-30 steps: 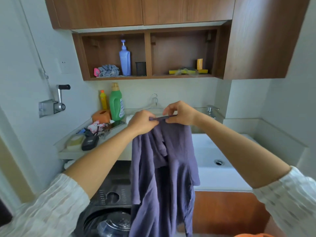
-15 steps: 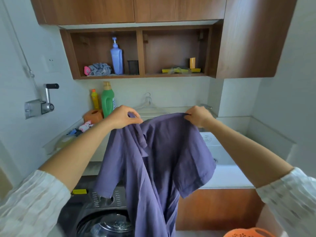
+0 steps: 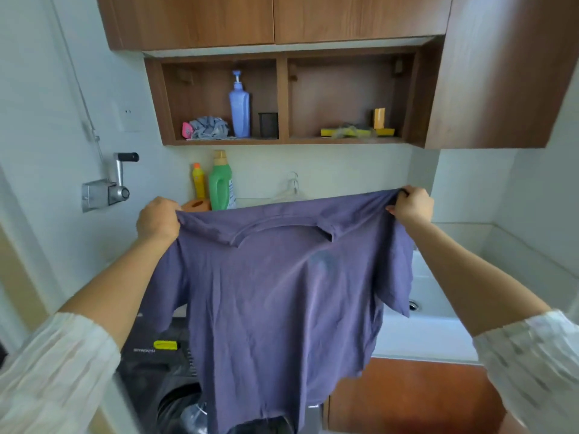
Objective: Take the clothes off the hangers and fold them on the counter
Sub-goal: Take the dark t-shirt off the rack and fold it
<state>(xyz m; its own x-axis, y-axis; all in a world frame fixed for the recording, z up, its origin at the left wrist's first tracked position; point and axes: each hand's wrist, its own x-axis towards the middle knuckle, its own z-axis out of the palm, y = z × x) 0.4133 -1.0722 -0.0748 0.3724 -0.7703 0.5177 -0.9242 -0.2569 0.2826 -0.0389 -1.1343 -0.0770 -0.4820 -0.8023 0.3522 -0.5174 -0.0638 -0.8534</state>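
Observation:
A purple short-sleeved T-shirt (image 3: pixel 282 302) hangs spread wide in the air in front of me, collar at the top. My left hand (image 3: pixel 158 219) grips its left shoulder, and my right hand (image 3: pixel 412 205) grips its right shoulder. The shirt hides most of the counter behind it. A pale hanger (image 3: pixel 289 191) leans against the back wall above the shirt's top edge, with nothing on it.
A green detergent bottle (image 3: pixel 221 183) and an orange bottle (image 3: pixel 199 184) stand at the wall. A white sink basin (image 3: pixel 429 296) lies to the right. A dark washing machine (image 3: pixel 156 371) sits below left. Wall cupboards with an open shelf (image 3: pixel 282 139) hang above.
My hands have moved far apart, stretching the bunched shirt out flat between them. The view has also tilted up slightly.

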